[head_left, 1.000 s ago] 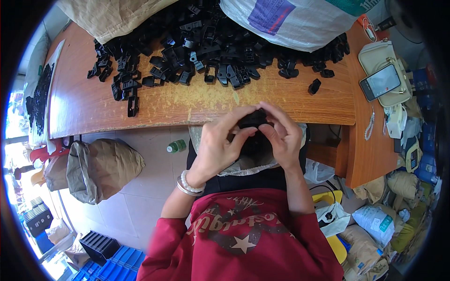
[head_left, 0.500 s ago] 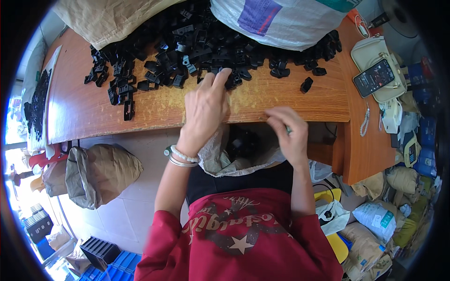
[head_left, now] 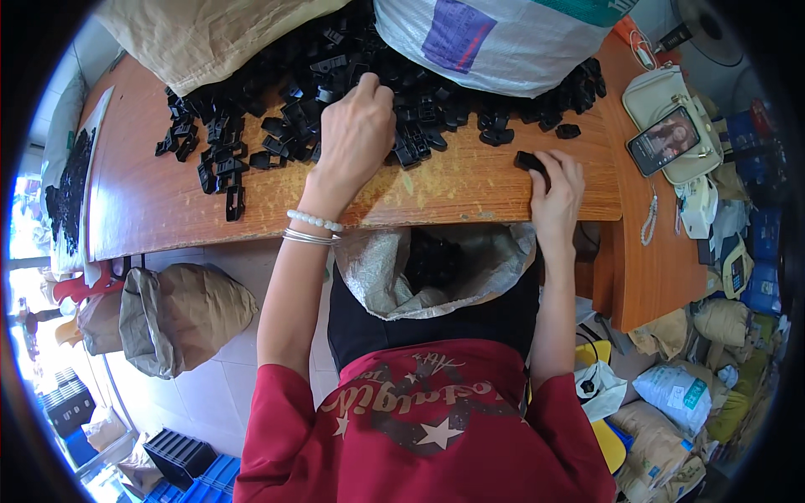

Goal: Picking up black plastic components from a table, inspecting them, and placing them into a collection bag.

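Observation:
A heap of black plastic parts spreads over the far side of the wooden table. My left hand, wearing bracelets, reaches into the heap with fingers bent together; their tips are partly hidden, and I cannot make out what is in them. At the right, my right hand grips a single black plastic part between thumb and fingers, at the tabletop. An open woven sack sits in my lap below the table edge, with more black parts inside.
A white woven sack and a brown paper sack rest at the back of the table. A phone lies on a cream bag at right. Brown sacks stand on the floor at left.
My left hand has moved farther into the heap. My right hand has gone from above the lap sack to the lone part on the right and closed on it.

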{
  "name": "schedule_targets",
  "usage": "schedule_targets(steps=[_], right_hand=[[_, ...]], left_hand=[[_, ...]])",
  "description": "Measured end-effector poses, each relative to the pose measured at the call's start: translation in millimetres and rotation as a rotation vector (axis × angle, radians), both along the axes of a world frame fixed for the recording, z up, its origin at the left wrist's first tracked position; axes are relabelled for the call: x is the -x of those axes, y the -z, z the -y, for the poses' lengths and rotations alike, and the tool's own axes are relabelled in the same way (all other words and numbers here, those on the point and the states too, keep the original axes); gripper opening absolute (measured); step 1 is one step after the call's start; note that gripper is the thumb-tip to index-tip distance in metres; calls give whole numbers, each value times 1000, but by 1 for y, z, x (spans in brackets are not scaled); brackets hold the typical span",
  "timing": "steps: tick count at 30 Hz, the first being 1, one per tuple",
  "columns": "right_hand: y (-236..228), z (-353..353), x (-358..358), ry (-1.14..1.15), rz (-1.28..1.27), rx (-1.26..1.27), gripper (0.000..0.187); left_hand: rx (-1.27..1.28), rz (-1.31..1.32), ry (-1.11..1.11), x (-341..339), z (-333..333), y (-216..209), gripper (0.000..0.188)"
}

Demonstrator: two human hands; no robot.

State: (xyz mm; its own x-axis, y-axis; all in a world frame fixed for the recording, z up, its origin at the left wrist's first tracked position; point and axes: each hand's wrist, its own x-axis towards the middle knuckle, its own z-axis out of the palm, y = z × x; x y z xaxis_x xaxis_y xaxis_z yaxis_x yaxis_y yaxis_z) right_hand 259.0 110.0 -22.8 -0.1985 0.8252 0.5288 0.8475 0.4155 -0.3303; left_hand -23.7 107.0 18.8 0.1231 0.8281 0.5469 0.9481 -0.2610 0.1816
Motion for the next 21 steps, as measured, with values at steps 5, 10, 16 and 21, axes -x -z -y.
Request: schedule_targets(steps=[5,10,16,21], right_hand=[[6,17,15,-26,-172,9,24],[10,18,23,-44,-238,-8,22],[11,17,21,-85,-241,-47,22],[13,19,22,-62,-251,-26,22]], left_hand=[[-68,129,-22,-7,2,6,12],[156,-27,12,-5,-9,1,17],[260,121,45,1,-10,-6,16],[272,9,3,3,-17,-1,11]])
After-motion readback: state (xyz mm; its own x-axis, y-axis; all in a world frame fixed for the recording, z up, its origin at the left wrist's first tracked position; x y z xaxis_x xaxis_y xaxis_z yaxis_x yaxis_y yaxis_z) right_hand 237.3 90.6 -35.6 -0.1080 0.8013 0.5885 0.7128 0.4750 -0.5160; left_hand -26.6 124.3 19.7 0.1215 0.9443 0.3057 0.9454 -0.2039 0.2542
